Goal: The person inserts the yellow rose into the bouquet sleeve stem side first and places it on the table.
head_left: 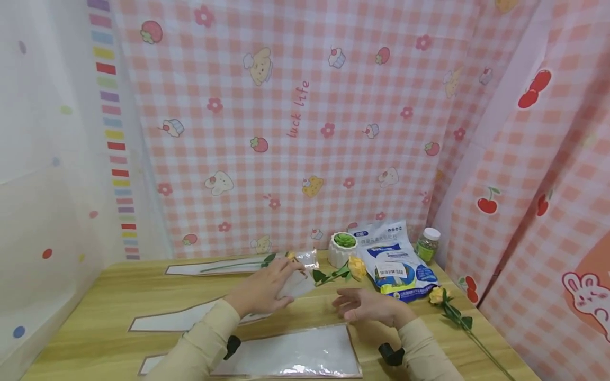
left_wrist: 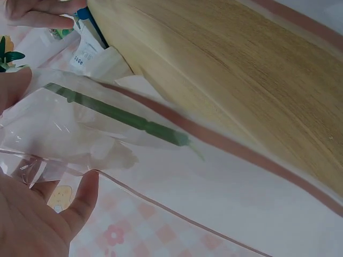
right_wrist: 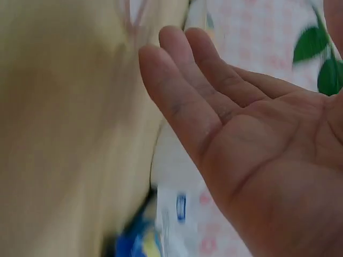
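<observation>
Near wrapper lies unfilled on the desk; fingers of the left hand grip the middle wrapper, middle rose apparently partway in. Far wrapper looks done; side rose lies loose. Right hand hangs, fingers slightly apart.

A flower lies before the potted plant, left of the bag.

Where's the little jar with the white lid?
In the head view, the jar stands at the table's back right corner, just right of the blue-and-white bag.
</observation>
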Demonstrator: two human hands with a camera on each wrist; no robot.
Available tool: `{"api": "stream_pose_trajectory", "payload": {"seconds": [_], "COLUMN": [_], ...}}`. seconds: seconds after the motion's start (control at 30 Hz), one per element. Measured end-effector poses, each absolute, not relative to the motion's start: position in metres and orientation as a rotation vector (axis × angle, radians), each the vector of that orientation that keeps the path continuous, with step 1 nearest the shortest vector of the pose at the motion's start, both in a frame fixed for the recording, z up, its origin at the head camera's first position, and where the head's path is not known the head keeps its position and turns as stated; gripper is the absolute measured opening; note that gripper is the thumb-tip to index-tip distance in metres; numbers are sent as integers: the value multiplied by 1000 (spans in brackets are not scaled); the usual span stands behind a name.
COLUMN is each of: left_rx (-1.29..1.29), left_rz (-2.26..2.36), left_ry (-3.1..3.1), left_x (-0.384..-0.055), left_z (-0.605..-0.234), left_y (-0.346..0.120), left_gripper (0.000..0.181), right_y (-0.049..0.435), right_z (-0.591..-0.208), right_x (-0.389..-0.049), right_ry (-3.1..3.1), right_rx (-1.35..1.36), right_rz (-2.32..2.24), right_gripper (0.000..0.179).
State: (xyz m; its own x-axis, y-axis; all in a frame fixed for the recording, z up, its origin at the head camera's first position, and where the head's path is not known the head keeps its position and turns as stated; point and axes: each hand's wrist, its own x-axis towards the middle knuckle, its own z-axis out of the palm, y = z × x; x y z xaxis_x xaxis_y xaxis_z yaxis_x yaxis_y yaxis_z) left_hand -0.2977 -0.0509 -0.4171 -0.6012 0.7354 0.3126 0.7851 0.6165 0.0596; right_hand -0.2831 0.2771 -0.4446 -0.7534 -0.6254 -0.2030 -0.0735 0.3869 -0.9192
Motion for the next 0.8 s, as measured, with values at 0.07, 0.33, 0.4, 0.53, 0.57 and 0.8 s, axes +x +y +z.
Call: {"api": "stream_pose_trajectory", "payload": {"seconds": [0.07, 0.33, 0.4, 0.53, 0.57, 0.8], "left_rx": [-1241, -1245, -1255, -1273, -1275, -1309], "left_rz": [-261, -229, -213, -189, -189, -221], "left_ry": [-2587, -2593, -2588, -2566, -2564, -2612], "left_x": [-299, -300, -300, -300, -299, -296], "left_z": [-416, -416, -417, -418, -418, -427], "left_y": [-51, -51, -50, -48, -48, -47], "left_gripper": [70, 72, 72, 74, 75, 84], "right_y": [293, 315, 311, 302, 301, 288], "right_z": [-441, -422, -421, -420, -420, -419], "right_x": [-285, -290, -291, -290, -289, -281], "right_ry": [2123, 2177, 2192, 2275, 2287, 2341], "right_rx": [-577, -521, -553, -574, -576, -617], "right_rz": [-1407, -1719, -1711, -1664, -1670, -1753], "right_gripper": [101, 77, 70, 64, 63, 56]}}
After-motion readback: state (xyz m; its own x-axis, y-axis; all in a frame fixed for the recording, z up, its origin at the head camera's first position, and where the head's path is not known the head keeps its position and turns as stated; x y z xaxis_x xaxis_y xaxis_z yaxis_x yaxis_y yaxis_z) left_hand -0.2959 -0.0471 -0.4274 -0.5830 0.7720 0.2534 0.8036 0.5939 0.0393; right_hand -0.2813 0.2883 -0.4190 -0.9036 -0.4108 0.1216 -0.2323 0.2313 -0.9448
